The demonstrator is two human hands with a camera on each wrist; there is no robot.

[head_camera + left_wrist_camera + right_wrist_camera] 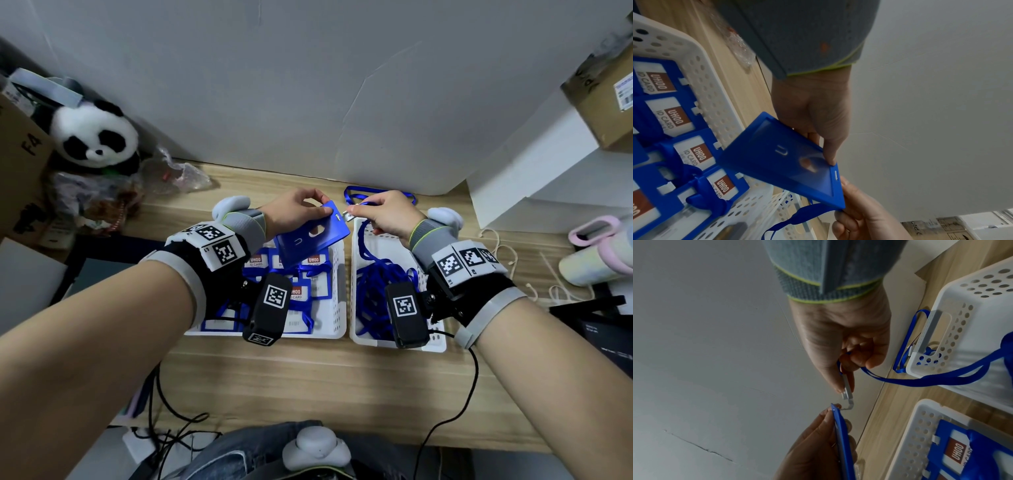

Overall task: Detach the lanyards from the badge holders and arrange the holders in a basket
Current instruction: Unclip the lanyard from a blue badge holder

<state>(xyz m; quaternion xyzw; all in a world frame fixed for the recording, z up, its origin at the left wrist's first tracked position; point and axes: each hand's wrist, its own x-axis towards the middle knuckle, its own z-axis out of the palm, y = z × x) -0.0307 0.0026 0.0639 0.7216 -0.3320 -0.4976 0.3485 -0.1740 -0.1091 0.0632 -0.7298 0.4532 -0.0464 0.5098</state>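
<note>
Two white perforated baskets sit side by side on the wooden desk point(308, 377). The left basket point(337, 308) holds blue badge holders, several with lanyards tangled among them; the right basket point(356, 329) holds a heap of loose blue lanyards.

Above the gap between them we hold one blue badge holder point(310, 236) in the air, tilted, its long axis running from lower left up to the slotted end at upper right. Our left hand point(298, 209) pinches it near that end, thumb on one face and fingers behind. The right hand point(387, 212) lies just to the right of the slot, so it is the nearer hand for the release.

Our right hand pinches the metal clip point(846, 392) of the lanyard point(931, 379) between thumb and forefinger, the other fingers curled over the strap. The strap trails down into the right basket.

In the right wrist view the clip's hooked tip sits at the holder's top edge; we cannot tell whether it is still threaded through the slot or only touching. We judge the coming move to be a pull rightward, away from the slot.
</note>
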